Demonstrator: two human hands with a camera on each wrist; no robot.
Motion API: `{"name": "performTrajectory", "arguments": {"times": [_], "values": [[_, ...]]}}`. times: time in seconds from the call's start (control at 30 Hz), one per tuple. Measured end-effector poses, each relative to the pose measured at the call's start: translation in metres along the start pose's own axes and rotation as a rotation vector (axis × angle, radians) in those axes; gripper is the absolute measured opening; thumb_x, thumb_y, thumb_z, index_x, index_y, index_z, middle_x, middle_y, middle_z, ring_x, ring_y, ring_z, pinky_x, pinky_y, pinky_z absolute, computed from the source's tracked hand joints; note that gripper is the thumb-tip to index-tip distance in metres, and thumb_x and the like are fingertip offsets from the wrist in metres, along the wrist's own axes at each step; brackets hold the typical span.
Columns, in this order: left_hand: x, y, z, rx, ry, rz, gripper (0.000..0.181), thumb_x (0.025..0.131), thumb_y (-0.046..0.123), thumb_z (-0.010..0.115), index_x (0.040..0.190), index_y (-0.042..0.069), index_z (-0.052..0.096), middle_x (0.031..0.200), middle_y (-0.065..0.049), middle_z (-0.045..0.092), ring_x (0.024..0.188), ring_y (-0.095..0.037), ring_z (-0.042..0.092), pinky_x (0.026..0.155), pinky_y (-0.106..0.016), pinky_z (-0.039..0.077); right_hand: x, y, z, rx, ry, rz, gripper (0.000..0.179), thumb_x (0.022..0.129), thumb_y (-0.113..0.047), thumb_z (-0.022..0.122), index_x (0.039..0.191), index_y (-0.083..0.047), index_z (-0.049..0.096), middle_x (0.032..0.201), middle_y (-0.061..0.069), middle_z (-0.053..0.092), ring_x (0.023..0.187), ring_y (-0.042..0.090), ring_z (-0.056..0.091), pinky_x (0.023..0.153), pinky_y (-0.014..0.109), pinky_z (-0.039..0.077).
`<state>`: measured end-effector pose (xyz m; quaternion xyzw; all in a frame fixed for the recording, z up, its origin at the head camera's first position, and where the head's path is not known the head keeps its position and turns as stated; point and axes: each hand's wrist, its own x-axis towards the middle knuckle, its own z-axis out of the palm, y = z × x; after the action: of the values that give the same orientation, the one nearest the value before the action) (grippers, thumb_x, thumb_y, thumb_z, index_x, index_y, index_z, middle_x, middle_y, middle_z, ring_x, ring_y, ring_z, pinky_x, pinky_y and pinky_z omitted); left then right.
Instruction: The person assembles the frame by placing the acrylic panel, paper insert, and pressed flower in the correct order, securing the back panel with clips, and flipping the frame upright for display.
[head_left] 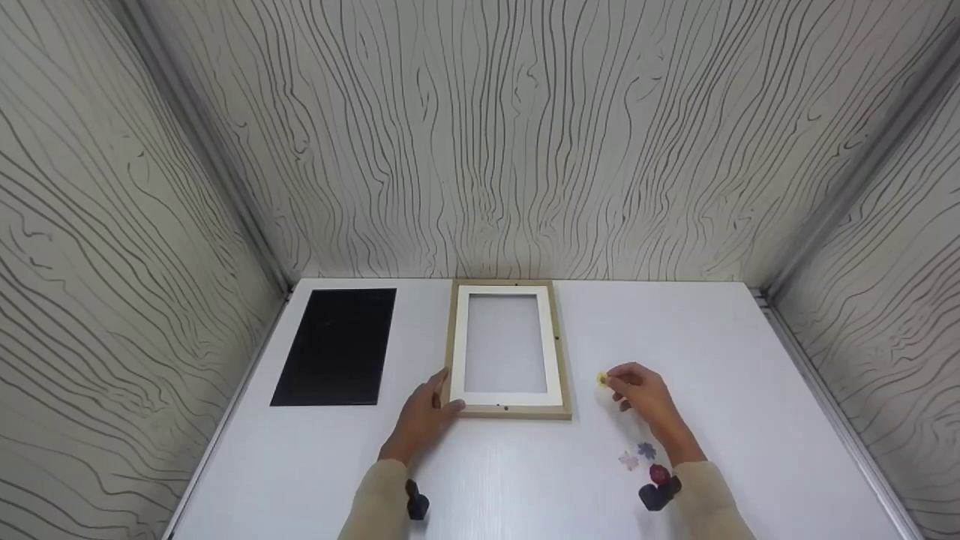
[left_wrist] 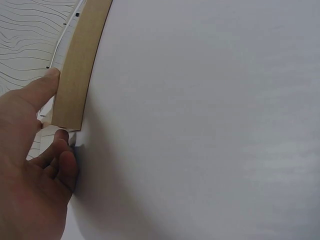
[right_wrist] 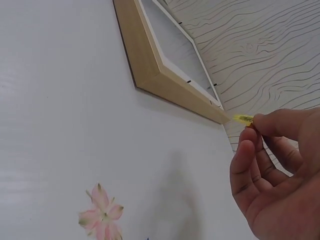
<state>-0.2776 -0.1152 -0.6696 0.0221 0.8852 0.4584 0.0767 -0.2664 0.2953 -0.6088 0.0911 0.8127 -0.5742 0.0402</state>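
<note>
A light wooden picture frame (head_left: pixel 566 375) with a white inner mat lies face-down or back-up, I cannot tell which, in the middle of the white table. My left hand (head_left: pixel 424 420) grips its near left corner; in the left wrist view, fingers lie on either side of the wooden edge (left_wrist: pixel 82 65). Right of the frame, above the table, my right hand (head_left: pixel 643 390) pinches a small yellow flower (right_wrist: pixel 242 118) between thumb and fingertips. On the table below that hand lie a pale pink flower (right_wrist: pixel 105 215), a blue-purple flower (head_left: pixel 646 451) and a dark red flower (head_left: pixel 659 473).
A black rectangular panel (head_left: pixel 334 349) lies flat on the left part of the white table (head_left: pixel 480 480). Wood-grain patterned walls (head_left: pixel 480 150) enclose the table at the back and both sides. The table's back edge runs close behind the frame.
</note>
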Motion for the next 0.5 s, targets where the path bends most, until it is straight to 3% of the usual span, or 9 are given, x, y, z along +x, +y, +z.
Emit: {"name": "performTrajectory", "arguments": {"times": [0.23,0.5], "values": [[-0.001,0.001,0.000,-0.018,-0.001,0.000,0.077,0.100,0.042,0.074,0.166,0.022,0.040,0.107,-0.005,0.060,0.098,-0.020,0.054,0.088,-0.039,0.045,0.005,-0.006,0.007,0.052,-0.029,-0.008,0.033,0.106,-0.012,0.063,0.135,0.005,0.065,0.109,0.014,0.072,0.086,0.018,0.064,0.071,0.026,0.057],[-0.002,0.001,0.000,-0.005,0.011,-0.009,0.078,0.099,0.043,0.075,0.166,0.021,0.041,0.131,-0.012,0.065,0.112,-0.024,0.057,0.106,-0.053,0.049,0.010,-0.007,0.016,0.066,-0.019,0.027,0.027,0.106,-0.015,0.066,0.127,0.002,0.067,0.113,0.016,0.071,0.089,0.020,0.064,0.074,0.025,0.057]]}}
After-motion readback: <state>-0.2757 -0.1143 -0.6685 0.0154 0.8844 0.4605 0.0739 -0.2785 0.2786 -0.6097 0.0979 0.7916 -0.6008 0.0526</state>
